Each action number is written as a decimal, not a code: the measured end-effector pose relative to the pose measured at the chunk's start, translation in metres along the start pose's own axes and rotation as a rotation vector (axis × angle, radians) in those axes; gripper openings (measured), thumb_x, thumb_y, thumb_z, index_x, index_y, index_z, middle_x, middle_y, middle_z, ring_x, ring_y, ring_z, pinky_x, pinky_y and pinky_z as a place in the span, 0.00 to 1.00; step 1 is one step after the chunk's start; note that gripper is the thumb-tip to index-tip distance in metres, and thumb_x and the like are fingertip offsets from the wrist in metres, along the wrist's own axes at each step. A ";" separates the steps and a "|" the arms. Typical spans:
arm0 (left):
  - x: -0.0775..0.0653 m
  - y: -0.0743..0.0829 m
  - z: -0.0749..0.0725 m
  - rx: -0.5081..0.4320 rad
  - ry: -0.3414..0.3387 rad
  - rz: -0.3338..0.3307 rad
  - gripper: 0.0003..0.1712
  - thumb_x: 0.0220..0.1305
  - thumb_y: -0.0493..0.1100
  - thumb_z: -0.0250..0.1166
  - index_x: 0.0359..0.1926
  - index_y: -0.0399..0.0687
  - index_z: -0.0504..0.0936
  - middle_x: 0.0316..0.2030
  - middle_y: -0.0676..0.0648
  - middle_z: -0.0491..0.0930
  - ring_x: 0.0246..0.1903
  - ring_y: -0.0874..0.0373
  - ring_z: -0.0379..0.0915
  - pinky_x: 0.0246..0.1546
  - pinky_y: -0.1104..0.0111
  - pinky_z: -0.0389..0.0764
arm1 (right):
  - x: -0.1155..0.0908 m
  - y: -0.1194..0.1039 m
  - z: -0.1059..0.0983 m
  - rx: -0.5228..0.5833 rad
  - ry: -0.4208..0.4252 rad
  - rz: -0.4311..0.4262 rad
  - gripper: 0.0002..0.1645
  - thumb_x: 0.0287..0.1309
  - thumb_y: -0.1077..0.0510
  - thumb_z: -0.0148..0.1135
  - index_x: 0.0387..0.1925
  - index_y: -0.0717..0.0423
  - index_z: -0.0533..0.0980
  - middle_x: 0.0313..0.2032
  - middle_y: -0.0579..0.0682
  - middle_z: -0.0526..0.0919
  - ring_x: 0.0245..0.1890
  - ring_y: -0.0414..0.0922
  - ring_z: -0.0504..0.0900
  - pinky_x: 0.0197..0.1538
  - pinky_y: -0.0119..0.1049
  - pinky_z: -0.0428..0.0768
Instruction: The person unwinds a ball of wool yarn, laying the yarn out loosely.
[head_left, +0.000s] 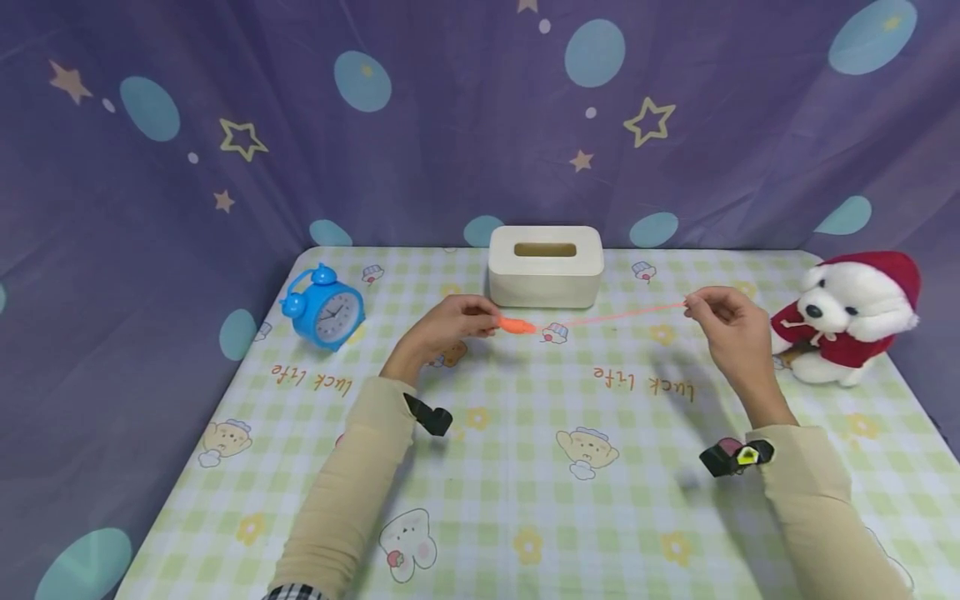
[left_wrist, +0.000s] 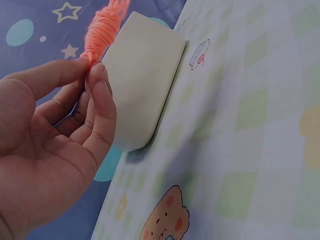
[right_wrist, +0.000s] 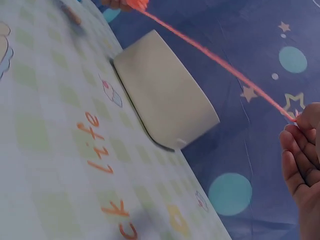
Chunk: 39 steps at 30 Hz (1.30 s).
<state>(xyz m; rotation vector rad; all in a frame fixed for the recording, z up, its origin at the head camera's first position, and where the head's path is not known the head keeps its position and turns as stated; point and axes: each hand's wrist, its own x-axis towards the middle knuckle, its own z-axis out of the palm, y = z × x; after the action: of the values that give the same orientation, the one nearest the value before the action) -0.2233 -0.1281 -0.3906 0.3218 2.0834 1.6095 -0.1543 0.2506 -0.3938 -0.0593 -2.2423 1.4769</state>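
My left hand (head_left: 461,323) pinches one end of a small bundle of orange yarn (head_left: 517,326) between thumb and forefinger. In the left wrist view the yarn bundle (left_wrist: 101,34) is wound tightly round its middle, with loose strands at the top. From its other end a single strand (head_left: 622,315) stretches to the right above the table. My right hand (head_left: 731,329) pinches the far end of this strand between thumb and fingertip. The right wrist view shows the strand (right_wrist: 210,54) pulled straight, running from the bundle to the right fingers (right_wrist: 300,150).
A cream tissue box (head_left: 546,279) stands at the back of the table, behind the strand. On the left is a blue alarm clock (head_left: 326,312). A white plush dog (head_left: 847,321) in red sits right of my right hand. A checked cloth (head_left: 510,500) covers the table.
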 end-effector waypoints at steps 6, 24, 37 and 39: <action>-0.004 0.001 -0.002 0.006 0.015 -0.004 0.09 0.66 0.41 0.61 0.44 0.41 0.80 0.41 0.42 0.80 0.42 0.50 0.77 0.57 0.48 0.74 | 0.001 0.009 -0.016 -0.037 0.037 0.010 0.12 0.62 0.57 0.62 0.39 0.64 0.79 0.29 0.33 0.81 0.30 0.27 0.80 0.31 0.18 0.72; -0.008 -0.005 -0.006 0.024 0.040 -0.055 0.09 0.66 0.45 0.62 0.42 0.46 0.82 0.40 0.41 0.78 0.40 0.49 0.70 0.47 0.48 0.71 | -0.010 0.019 -0.053 -0.157 0.113 -0.047 0.07 0.59 0.59 0.64 0.35 0.60 0.80 0.24 0.25 0.78 0.22 0.25 0.76 0.25 0.14 0.71; -0.009 -0.004 -0.011 0.002 0.058 -0.043 0.10 0.67 0.42 0.61 0.45 0.42 0.81 0.46 0.35 0.78 0.50 0.35 0.71 0.57 0.45 0.72 | -0.025 0.028 -0.074 -0.231 0.179 -0.052 0.06 0.57 0.59 0.66 0.34 0.59 0.80 0.24 0.18 0.75 0.26 0.19 0.73 0.29 0.11 0.67; -0.010 -0.004 -0.012 -0.008 0.064 -0.061 0.09 0.67 0.43 0.61 0.44 0.44 0.81 0.48 0.32 0.77 0.51 0.33 0.69 0.56 0.44 0.70 | -0.028 0.029 -0.077 -0.253 0.183 -0.041 0.09 0.58 0.58 0.65 0.36 0.61 0.80 0.25 0.16 0.74 0.27 0.19 0.73 0.30 0.11 0.67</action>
<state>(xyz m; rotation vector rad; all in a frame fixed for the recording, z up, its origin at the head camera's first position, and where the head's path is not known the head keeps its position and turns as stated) -0.2204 -0.1438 -0.3898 0.2041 2.1124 1.6119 -0.1055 0.3217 -0.4044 -0.2164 -2.2509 1.1121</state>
